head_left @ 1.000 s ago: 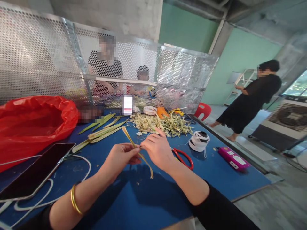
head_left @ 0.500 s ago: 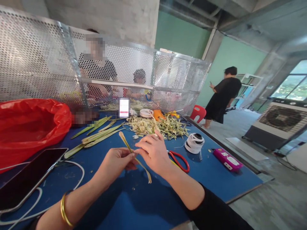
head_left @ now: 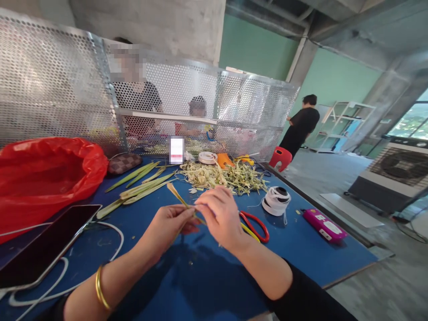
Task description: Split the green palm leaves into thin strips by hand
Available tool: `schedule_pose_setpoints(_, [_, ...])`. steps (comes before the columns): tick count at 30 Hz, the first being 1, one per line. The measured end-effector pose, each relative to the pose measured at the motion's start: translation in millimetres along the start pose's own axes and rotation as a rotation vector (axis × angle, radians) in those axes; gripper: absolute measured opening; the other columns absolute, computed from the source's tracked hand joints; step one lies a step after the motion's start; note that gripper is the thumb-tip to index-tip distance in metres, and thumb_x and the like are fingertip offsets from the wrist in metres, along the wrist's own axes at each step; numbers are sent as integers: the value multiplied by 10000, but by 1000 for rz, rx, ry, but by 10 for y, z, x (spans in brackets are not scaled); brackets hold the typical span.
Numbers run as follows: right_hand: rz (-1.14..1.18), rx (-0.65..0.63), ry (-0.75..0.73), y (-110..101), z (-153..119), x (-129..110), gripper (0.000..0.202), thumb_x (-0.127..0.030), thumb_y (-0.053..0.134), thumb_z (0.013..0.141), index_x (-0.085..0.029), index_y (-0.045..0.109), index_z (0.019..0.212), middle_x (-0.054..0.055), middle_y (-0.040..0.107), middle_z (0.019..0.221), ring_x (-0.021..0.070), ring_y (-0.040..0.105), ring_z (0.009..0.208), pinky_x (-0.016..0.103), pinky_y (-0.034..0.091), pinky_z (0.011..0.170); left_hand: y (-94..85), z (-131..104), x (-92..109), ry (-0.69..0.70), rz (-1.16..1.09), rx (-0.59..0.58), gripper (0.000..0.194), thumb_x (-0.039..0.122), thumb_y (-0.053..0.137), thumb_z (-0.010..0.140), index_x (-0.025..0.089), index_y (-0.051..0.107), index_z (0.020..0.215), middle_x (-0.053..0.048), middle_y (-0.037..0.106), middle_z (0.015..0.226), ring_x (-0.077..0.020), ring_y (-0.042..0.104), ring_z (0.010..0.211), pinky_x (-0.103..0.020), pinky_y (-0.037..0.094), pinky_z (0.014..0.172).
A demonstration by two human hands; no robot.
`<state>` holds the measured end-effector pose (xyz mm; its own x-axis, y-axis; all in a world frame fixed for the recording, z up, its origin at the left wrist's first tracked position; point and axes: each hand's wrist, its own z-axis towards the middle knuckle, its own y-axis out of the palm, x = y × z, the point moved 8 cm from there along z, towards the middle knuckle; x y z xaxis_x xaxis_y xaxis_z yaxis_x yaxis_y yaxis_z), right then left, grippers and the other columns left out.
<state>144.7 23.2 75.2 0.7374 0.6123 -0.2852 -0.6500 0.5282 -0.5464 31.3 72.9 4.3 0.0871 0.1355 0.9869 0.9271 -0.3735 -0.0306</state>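
Note:
A narrow, pale yellow-green leaf strip slants across in front of me, above the blue table. My left hand pinches it near its middle between thumb and fingers. Right beside that grip, my right hand has its thumb and fingertips closed on the strip too; its fingers partly hide the contact. The strip's upper end sticks up to the left, and its lower part is mostly covered by my hands. Beyond them lies a heap of pale plant trimmings. Longer green leaf pieces lie to the left.
Red-handled scissors lie beside my right wrist, with a white ribbon spool and magenta box farther right. At left are a dark-screened device, white cable and red bag. A perforated metal screen stands behind.
My view has shifted slightly left, so the table things appear farther right. The strip's lower end has gone behind my hands. The standing person has turned and moved away.

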Motion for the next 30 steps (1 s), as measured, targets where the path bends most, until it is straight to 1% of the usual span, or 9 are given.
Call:
schedule_pose_setpoints(3, [2, 63, 112, -127, 38, 108, 178, -259, 458, 913, -213, 586, 799, 30, 663, 817, 168, 584, 814, 333, 376, 875, -83, 10, 13, -45, -195, 27, 377, 447, 619, 744, 137, 653, 955, -115, 733, 838, -204, 691, 722, -279, 519, 698])
schedule_pose_setpoints(7, [-5, -115, 171, 37, 17, 169, 241, -330, 456, 916, -218, 562, 731, 9, 657, 722, 166, 587, 709, 350, 357, 858, -162, 12, 36, -34, -310, 49, 431, 488, 521, 811, 107, 625, 984, -154, 725, 865, -221, 695, 721, -305, 529, 693])
schedule_pose_setpoints(10, [-57, -227, 137, 193, -37, 138, 219, -310, 489, 901, -215, 557, 716, -4, 637, 670, 150, 572, 645, 362, 330, 898, -167, 16, 21, -29, -306, 54, 394, 457, 569, 791, 106, 629, 960, -142, 726, 841, -209, 692, 707, -285, 529, 667])
schedule_pose_setpoints(16, [-150, -254, 30, 256, -70, 26, 251, -203, 423, 909, -201, 527, 680, 0, 577, 625, 136, 527, 621, 349, 337, 882, -146, 40, -33, 19, -191, 123, 235, 271, 697, 704, 127, 650, 883, -60, 713, 686, -140, 664, 599, -217, 508, 605])
schedule_pose_setpoints(22, [-157, -283, -96, 296, -123, -130, 264, -148, 405, 882, -186, 507, 642, 2, 539, 615, 131, 498, 626, 344, 353, 894, -185, 120, -105, 105, -162, 195, 182, 280, 682, 697, 135, 671, 805, -31, 687, 631, -133, 644, 549, -221, 501, 554])
schedule_pose_setpoints(24, [-143, -263, -83, 258, -120, -134, 222, -173, 422, 893, -186, 561, 720, 8, 582, 671, 137, 532, 678, 365, 330, 934, -192, 136, -115, 91, -137, 178, 171, 276, 678, 690, 138, 684, 789, -38, 691, 649, -136, 642, 556, -229, 502, 555])
schedule_pose_setpoints(26, [-140, -182, -52, 163, -93, -116, 139, -237, 474, 892, -183, 602, 902, 38, 634, 814, 164, 566, 795, 389, 317, 951, -187, 122, -88, 104, -72, 157, 161, 270, 666, 684, 146, 698, 781, -32, 690, 646, -140, 636, 556, -240, 504, 567])
schedule_pose_setpoints(28, [-150, -88, -43, 74, -71, -103, 218, -291, 539, 867, -174, 586, 1045, 68, 641, 932, 194, 566, 885, 395, 334, 927, -136, 82, -31, 163, 49, 108, 145, 257, 631, 691, 153, 708, 756, -20, 683, 623, -146, 631, 563, -244, 498, 580])
schedule_pose_setpoints(30, [-132, -57, -51, 64, -68, -94, 200, -277, 572, 851, -179, 597, 1023, 60, 642, 918, 188, 572, 858, 371, 367, 865, -24, 24, 20, 241, 215, 19, 149, 206, 565, 696, 154, 704, 684, -14, 678, 605, -156, 631, 587, -236, 479, 591])
